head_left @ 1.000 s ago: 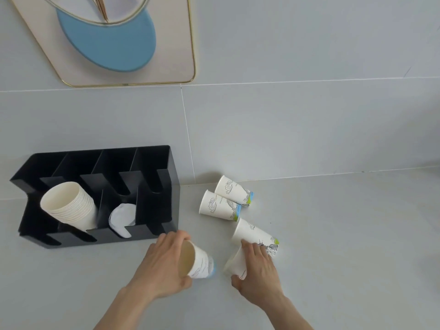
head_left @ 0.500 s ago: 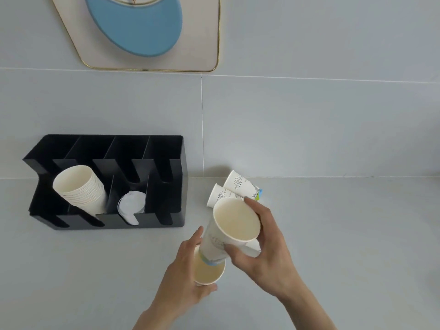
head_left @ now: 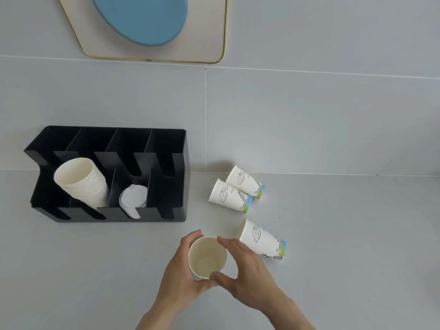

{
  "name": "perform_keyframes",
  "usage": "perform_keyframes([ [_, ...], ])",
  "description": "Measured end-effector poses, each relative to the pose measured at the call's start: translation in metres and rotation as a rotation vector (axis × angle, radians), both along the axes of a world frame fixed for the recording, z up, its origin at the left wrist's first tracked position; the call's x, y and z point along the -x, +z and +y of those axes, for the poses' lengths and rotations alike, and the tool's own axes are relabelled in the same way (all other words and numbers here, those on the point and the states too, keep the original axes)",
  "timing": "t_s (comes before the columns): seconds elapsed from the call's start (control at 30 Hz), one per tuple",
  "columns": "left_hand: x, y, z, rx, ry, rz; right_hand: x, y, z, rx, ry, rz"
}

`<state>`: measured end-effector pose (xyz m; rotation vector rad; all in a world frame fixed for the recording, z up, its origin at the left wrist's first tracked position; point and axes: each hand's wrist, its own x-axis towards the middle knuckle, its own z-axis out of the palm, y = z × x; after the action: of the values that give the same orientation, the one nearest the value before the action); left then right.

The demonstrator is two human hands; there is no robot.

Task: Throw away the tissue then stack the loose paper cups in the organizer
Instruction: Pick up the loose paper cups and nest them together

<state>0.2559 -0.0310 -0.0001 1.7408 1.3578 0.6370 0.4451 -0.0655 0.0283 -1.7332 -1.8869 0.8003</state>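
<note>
Both hands hold nested paper cups [head_left: 206, 257], mouth up, in front of me. My left hand [head_left: 181, 272] wraps the left side and my right hand [head_left: 245, 270] grips the rim and right side. Three loose printed cups lie on their sides on the counter: one [head_left: 262, 240] just right of my hands, two more [head_left: 229, 196] [head_left: 245, 182] farther back by the wall. The black organizer [head_left: 166, 167] stands at the left, with a stack of cups [head_left: 82, 182] leaning in its second slot and white lids [head_left: 132, 201] in the third. No tissue is in view.
The grey counter [head_left: 345, 234] runs to the tiled wall behind. A framed panel with a blue oval [head_left: 142, 17] hangs on the wall above the organizer.
The right hand pushed its cup down into the cup held by the left hand; the two now sit nested and upright. The view also tilted down slightly.
</note>
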Motion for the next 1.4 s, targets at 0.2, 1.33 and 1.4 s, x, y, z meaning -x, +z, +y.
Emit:
perform_keyframes([
  [0.2, 0.003, -0.004, 0.0, -0.023, 0.0, 0.038, -0.035, -0.005, 0.025, -0.121, -0.2, -0.056],
  [1.33, 0.0, 0.0, -0.003, 0.009, 0.054, -0.027, 0.003, 0.017, 0.01, 0.048, 0.02, 0.221],
  [1.4, 0.0, -0.001, -0.003, 0.007, 0.034, -0.013, 0.002, 0.01, 0.007, 0.055, 0.046, 0.175],
])
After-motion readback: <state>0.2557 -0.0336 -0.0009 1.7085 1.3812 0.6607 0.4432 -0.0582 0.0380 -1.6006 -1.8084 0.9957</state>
